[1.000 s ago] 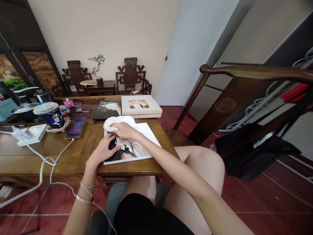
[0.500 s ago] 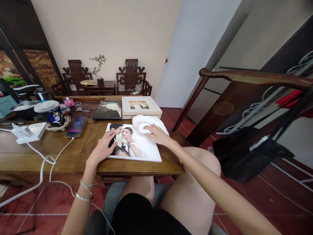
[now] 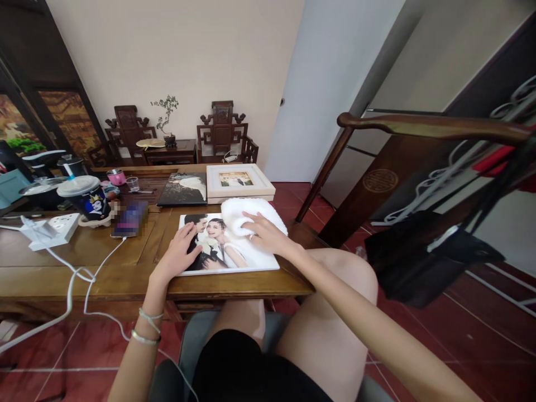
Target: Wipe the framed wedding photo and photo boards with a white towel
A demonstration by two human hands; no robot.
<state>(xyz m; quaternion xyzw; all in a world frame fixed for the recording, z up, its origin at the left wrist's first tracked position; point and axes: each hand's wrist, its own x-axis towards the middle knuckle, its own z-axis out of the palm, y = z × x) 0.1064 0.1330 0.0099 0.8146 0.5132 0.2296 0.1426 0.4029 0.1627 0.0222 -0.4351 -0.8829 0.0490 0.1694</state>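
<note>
Fingers of the right hand (image 3: 264, 234) curl down onto the white cloth (image 3: 247, 215), pressing it against the photo print (image 3: 228, 245) beneath them. Left hand (image 3: 181, 252) lies flat, fingers spread along the print's left edge, likely pinning it to the wooden table (image 3: 84, 262).
</note>
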